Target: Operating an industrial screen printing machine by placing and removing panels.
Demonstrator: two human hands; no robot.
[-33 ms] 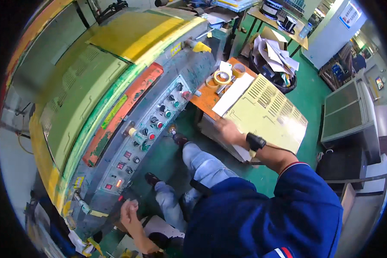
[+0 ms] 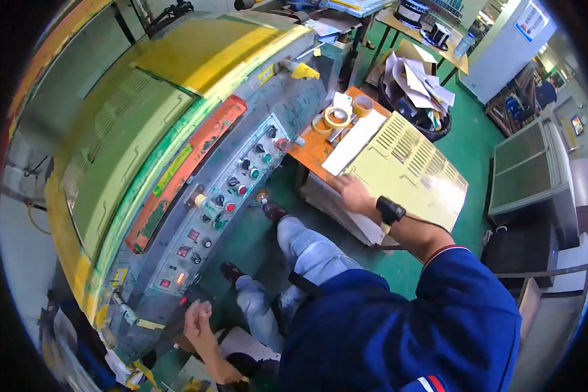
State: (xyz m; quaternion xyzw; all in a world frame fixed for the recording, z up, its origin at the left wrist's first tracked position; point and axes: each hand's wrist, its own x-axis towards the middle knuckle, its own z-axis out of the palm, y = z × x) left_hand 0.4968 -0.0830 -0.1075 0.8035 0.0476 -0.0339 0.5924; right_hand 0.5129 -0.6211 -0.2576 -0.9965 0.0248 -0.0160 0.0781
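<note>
My right hand rests at the near left corner of a pale yellow slotted panel. Its fingers are stretched out and touch the panel's edge, with no grip visible. A white strip lies along the panel's far left side. My left hand hangs beside the near end of a machine's control panel, apart from it. Loosely bent, its fingers show nothing between them. A similar slotted panel lies on top of the machine.
Rolls of tape sit on the orange tabletop. Beyond it stands a black bin heaped with waste paper. To the right is a screened cabinet. An orange-red bar runs along the machine's front.
My right hand has shifted slightly right and away from me along the panel's edge, its fingers a little more spread. The fingers of my left hand have moved slightly.
</note>
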